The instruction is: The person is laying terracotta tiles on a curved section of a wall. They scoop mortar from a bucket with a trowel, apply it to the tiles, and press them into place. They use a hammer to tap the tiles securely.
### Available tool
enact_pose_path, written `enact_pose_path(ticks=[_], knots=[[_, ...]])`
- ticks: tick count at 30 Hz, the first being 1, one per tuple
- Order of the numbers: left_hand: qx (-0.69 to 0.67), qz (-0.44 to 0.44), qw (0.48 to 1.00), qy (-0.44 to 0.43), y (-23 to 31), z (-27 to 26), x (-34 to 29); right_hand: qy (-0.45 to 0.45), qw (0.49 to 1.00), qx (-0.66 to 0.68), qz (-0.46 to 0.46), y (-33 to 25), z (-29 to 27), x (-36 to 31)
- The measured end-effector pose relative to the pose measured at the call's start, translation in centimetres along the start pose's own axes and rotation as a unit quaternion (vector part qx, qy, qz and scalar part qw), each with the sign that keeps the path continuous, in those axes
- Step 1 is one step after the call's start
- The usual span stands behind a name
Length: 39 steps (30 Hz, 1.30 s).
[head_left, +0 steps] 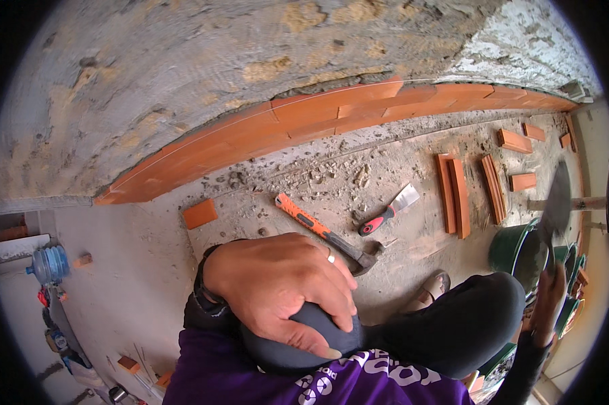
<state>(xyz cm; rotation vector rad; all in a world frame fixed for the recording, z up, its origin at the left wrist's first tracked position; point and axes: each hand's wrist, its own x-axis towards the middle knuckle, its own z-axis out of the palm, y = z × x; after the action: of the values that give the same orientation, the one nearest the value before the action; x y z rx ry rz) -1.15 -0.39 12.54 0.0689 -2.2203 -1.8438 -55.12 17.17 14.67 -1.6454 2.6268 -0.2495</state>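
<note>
My left hand (277, 287) lies cupped over my left knee (318, 334) in dark trousers, a ring on one finger and a dark band at the wrist. At the right edge my right hand (551, 297) grips a trowel (558, 199), whose grey blade is blurred and points up above a green bucket (510, 246). Ahead, a low course of orange bricks (304, 118) runs along the foot of a rough plastered wall (217, 61). An orange-handled hammer (311, 223) and a red-and-black-handled scraper (389, 212) lie on the dusty floor between the bricks and my knees.
One loose brick (200, 214) lies at the left of the mortar-strewn strip. Several bricks (453, 192) stand or lie at the right near the bucket. My sandalled foot (434, 287) shows between my knees. A blue water bottle (48, 263) and clutter sit at far left.
</note>
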Motion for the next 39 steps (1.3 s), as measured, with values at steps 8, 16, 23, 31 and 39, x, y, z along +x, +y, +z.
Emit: enact_pose_path(ticks=[8,16,23,31,39], knots=[[0.003,0.007,1.000,0.001,0.7,0.7,-3.2,-0.280,0.871,0.065,-0.399,-32.0,1.9,8.6],[0.032,0.038,0.999,0.021,0.5,0.6,-4.4,-0.235,0.827,-0.039,-0.509,-41.8,3.3,9.6],[0.007,0.047,0.999,0.023,-0.4,0.3,-4.4,-0.184,0.829,-0.127,-0.513,-42.8,3.9,11.4],[0.009,0.047,0.999,0.009,-0.8,-0.4,-4.2,-0.191,0.832,-0.068,-0.516,-38.9,4.7,13.6],[0.007,0.043,0.999,0.014,-0.9,-0.2,-3.8,-0.086,0.830,-0.120,-0.538,-38.3,5.1,15.7]])
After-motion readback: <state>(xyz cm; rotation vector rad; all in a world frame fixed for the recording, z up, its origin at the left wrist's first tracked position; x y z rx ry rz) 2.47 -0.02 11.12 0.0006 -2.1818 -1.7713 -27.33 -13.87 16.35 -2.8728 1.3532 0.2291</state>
